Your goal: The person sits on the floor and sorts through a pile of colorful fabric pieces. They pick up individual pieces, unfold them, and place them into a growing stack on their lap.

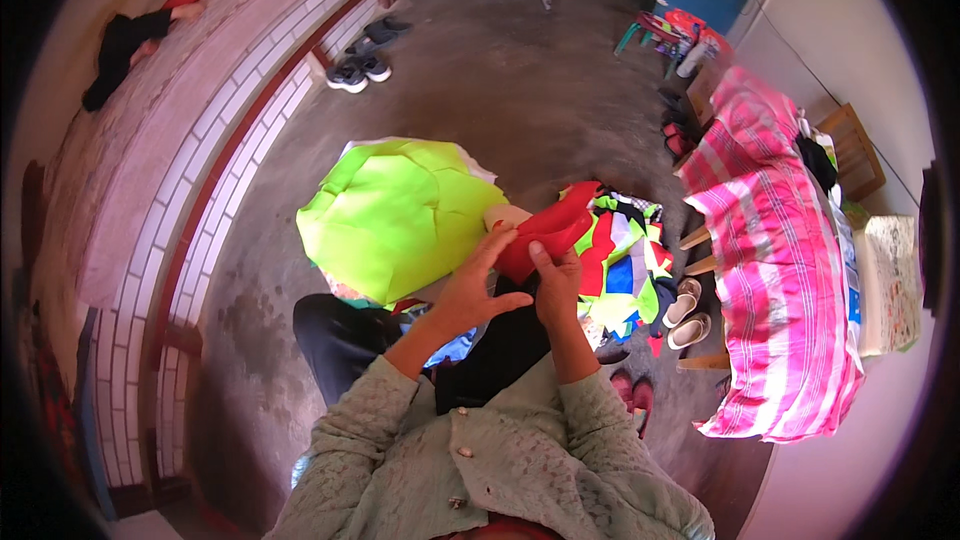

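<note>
In front of my lap my right hand (558, 285) grips a folded piece of red cloth (550, 235), its thumb pressed on top. My left hand (470, 285) is beside it with thumb and fingers spread, the fingertips at the cloth's left edge; whether they touch it I cannot tell. Just beyond those fingertips shows a pale beige patch (507, 216), of a kind I cannot make out. To the left a large bright yellow-green cloth (390, 215) covers a pile on the floor. Right of my hands lies a heap of multicoloured fabric scraps (625, 260).
On the right stands a table under a pink checked cloth (765, 280), with beige slippers (687, 315) beside its legs. A raised bed platform with a white-brick front (215, 160) runs along the left. Dark shoes (360, 68) sit beside it. A person's legs (130, 50) rest on top.
</note>
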The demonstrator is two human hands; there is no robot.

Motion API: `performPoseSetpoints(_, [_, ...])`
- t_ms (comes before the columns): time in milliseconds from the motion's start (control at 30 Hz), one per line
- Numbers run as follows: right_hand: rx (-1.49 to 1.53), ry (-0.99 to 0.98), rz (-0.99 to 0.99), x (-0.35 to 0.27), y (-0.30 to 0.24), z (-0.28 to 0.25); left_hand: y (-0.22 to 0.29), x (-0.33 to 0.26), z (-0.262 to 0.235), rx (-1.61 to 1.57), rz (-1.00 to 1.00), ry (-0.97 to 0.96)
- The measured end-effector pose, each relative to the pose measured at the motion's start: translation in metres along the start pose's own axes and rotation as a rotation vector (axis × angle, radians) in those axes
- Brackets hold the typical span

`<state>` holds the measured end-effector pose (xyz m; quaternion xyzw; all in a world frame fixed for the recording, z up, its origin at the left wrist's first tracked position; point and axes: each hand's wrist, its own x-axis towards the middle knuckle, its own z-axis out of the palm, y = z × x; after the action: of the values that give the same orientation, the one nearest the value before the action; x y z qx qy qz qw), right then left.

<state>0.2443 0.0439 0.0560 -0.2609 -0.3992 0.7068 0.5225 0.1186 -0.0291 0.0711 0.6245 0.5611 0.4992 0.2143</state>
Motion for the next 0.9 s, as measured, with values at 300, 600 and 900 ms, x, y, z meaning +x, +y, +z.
performPoseSetpoints(300, [-0.198, -0.353, 0.175, -0.018, 0.011, 0.005, -0.027, -0.035, 0.006, -0.463, -0.293, 0.265])
performPoseSetpoints(600, [-0.315, -0.434, 0.217, -0.023, 0.011, 0.002, -0.035, -0.048, -0.001, -0.712, -0.363, 0.322])
performPoseSetpoints(900, [-0.294, -0.434, 0.237, -0.014, 0.003, 0.014, -0.025, -0.049, -0.012, -0.759, -0.366, 0.396])
